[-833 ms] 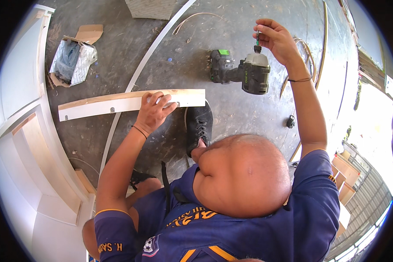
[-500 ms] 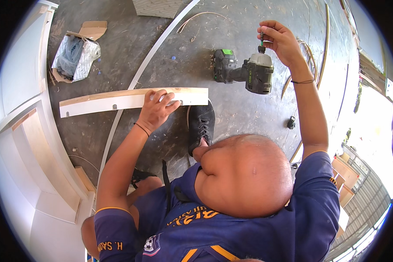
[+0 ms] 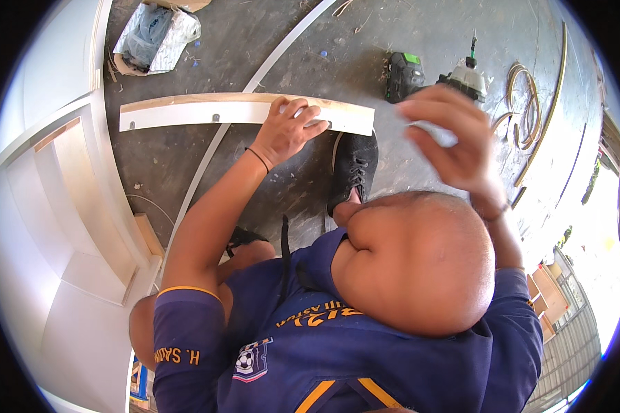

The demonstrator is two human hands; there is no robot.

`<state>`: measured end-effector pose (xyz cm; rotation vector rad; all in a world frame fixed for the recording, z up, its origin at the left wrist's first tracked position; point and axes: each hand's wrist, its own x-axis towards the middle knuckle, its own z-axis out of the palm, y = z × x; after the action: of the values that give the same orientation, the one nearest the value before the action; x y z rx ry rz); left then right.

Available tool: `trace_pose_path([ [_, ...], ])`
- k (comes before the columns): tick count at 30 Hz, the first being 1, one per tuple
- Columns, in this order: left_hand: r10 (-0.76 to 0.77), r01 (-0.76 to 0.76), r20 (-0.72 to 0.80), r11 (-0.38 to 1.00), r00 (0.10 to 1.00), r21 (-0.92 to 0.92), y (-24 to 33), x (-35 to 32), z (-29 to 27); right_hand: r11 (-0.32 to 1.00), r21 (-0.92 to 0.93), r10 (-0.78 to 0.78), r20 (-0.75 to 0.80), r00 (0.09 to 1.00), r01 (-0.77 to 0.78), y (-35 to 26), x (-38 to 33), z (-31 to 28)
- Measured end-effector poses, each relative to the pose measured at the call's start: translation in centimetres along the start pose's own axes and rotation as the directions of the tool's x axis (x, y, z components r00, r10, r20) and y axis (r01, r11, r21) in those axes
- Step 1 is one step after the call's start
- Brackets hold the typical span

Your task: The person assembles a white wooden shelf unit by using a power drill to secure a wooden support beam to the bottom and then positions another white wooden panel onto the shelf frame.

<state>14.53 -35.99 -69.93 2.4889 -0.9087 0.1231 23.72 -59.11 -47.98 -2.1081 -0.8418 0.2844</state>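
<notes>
My left hand [image 3: 286, 134] is closed over a long narrow board [image 3: 186, 111], white on its face with a bare wood edge and small metal fittings along it. The board's right end is by a black shoe [image 3: 355, 168]. My right hand [image 3: 455, 138], smeared by motion, is raised to the right of the board with thumb and fingers apart; a pale patch shows in the gap, and I make out no held thing. Beyond it a cordless impact driver [image 3: 466, 81] lies on the floor, a green-banded bit pointing away. The hand partly hides the driver.
A torn carton with clear plastic [image 3: 160, 38] lies at the far left. White cabinet framing [image 3: 89, 172] stands along the left side. A thin pale strip [image 3: 210, 155] crosses the floor under the board. Coiled brown banding [image 3: 523, 103] lies at the right.
My right hand has let go of the bit in the driver and come back toward my body. The left hand stays on the board. The whole view has shifted.
</notes>
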Motion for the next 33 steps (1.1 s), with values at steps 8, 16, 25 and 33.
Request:
trace_pose_path([
  [8,0.025,-0.024,0.029,1.0,0.999,-0.005,0.3,0.3,0.0,0.98,-0.108,0.163,-0.049,0.985,-0.167,10.7,-7.5,14.1],
  [16,0.024,-0.024,0.011,1.0,1.0,0.009,0.1,0.2,0.0,0.962,-0.252,0.095,-0.05,0.994,-0.105,10.3,-7.8,15.6],
  [25,0.013,-0.013,0.028,1.0,1.0,0.005,0.1,0.3,0.1,0.964,-0.251,0.072,-0.052,0.996,-0.083,10.6,-7.8,15.8],
  [33,0.023,-0.023,0.017,1.0,1.0,0.007,0.0,0.3,0.2,0.97,-0.232,0.059,-0.065,0.996,-0.073,10.8,-7.8,16.0],
])
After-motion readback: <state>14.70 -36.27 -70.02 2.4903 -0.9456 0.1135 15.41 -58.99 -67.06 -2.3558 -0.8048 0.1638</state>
